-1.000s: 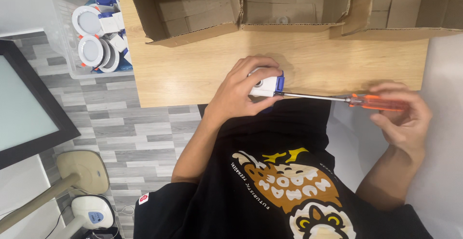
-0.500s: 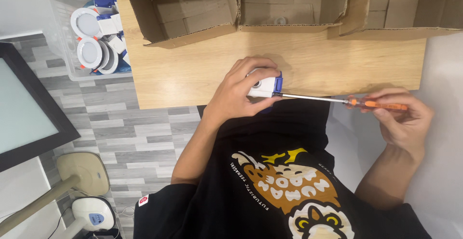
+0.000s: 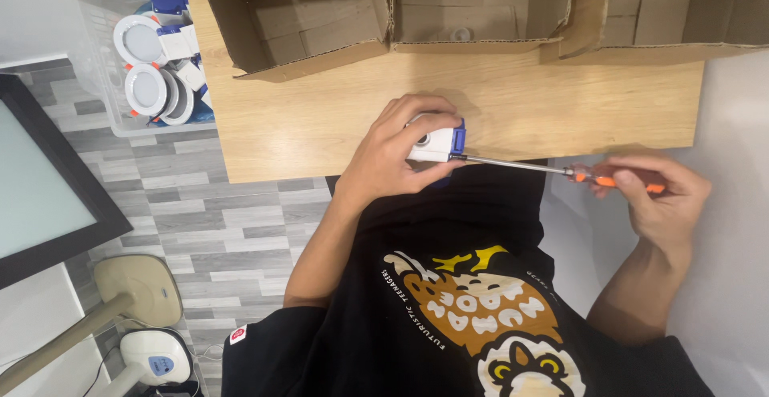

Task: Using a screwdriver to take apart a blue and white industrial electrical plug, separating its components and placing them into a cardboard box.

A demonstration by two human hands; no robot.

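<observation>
My left hand (image 3: 392,153) grips a small white box with a blue end (image 3: 436,142) at the near edge of the wooden table (image 3: 320,116). My right hand (image 3: 661,201) holds the orange handle of a long screwdriver (image 3: 561,169). Its metal shaft runs left and the tip meets the blue end of the box. My fingers cover most of the box and most of the handle.
Open cardboard boxes (image 3: 320,16) line the far side of the table. A clear plastic bin (image 3: 148,60) of round white lamp fittings stands on the tiled floor at the left. A dark-framed panel (image 3: 44,181) and a fan base (image 3: 144,285) are lower left.
My right hand has turned slightly on the screwdriver handle, with the handle now more covered by my fingers. The left hand and the box have stayed in place.
</observation>
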